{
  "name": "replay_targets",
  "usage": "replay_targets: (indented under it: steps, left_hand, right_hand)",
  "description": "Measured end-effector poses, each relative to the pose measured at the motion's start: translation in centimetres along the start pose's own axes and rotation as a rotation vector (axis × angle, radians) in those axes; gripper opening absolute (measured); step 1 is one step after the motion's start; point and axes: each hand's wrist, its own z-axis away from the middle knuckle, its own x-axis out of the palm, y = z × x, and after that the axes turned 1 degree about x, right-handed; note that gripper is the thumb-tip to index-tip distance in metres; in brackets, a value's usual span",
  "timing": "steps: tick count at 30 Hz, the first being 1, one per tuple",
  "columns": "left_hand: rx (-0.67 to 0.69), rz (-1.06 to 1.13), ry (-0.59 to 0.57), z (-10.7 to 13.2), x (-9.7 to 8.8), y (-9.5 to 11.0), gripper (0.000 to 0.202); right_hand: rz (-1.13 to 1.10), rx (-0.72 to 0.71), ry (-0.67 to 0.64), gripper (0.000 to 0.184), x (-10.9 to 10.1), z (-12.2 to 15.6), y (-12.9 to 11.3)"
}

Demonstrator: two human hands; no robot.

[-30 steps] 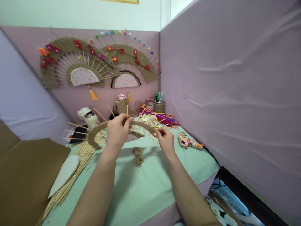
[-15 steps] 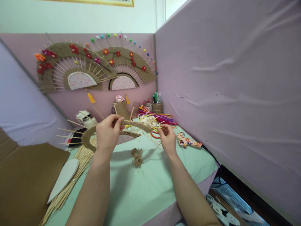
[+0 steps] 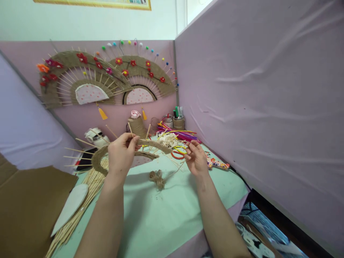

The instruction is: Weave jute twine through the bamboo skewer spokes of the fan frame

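Observation:
My left hand is closed on the top of a half-made fan, a jute-wrapped arc with thin wooden sticks poking out of it, held up over the green table. My right hand hovers to the right of the arc's end, fingers curled in a pinch on a thin jute strand that I can barely make out. A small tangle of jute twine lies on the table under and between my hands.
Two finished fans hang on the back wall. A bundle of wooden sticks and a white half-oval lie left, beside brown cardboard. Coloured strips, a twine spool, cups and a patterned piece sit behind.
My left hand has moved left with the fan. My right hand has come off the arc's end and drawn slightly right and down. The camera has tilted up a little.

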Motion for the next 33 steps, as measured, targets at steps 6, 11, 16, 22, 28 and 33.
replay_targets:
  steps: [6, 11, 16, 22, 28, 33]
  left_hand:
    - [0.004, -0.009, -0.016, 0.1, 0.2, 0.1, 0.014]
    - [0.001, -0.018, -0.025, 0.2, 0.2, 0.2, 0.015]
    - [0.004, -0.016, -0.004, 0.1, 0.0, 0.2, 0.015]
    - [0.001, 0.015, 0.044, 0.0, -0.4, 0.4, 0.017]
    - [-0.005, 0.033, 0.044, 0.2, -0.8, 0.6, 0.016]
    - [-0.02, 0.023, 0.041, 0.4, -1.2, 1.2, 0.016]
  right_hand:
    - [-0.018, -0.107, 0.089, 0.035, 0.3, -0.7, 0.4]
    - [0.198, -0.19, 0.175, 0.034, 0.0, -1.1, 1.0]
    - [0.549, -0.328, 0.235, 0.03, -0.8, -0.6, 2.1]
    - [0.684, -0.396, 0.238, 0.027, -0.9, -0.3, 2.4]
    - [0.825, -0.103, -0.049, 0.022, -1.1, -0.5, 3.3]
    - [0.832, -0.065, -0.196, 0.027, -1.0, -0.1, 3.3]
